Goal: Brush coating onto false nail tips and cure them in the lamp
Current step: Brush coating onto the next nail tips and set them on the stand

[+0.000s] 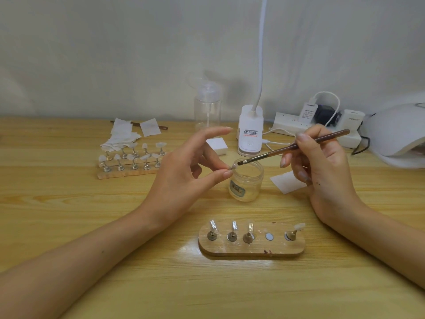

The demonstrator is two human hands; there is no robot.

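While the left hand (184,171) pinches a small nail tip (233,167) between the thumb and a curled finger, with the index finger stretched free toward 1 o'clock, the right hand (322,166) grips the brush (299,146) like a pen, fingers curled round the handle. The tip sits at the centre of the scene, just over the near rim of the open jar (247,183). The bristles lie just beside it at about 2 o'clock, touching or nearly so; which cannot be told. The brush's long axis runs from the bristles at 8 o'clock up to the handle end at 2 o'clock, so the stroke would likely be drawn along that line by the right hand, which is the working one. Both forearms come in from 6 o'clock, wrists raised off the table. The wooden holder (287,248) lies at 6 o'clock with one bare magnet spot (269,237), probably this tip's seat. The curing lamp (395,134) waits at 3 o'clock.
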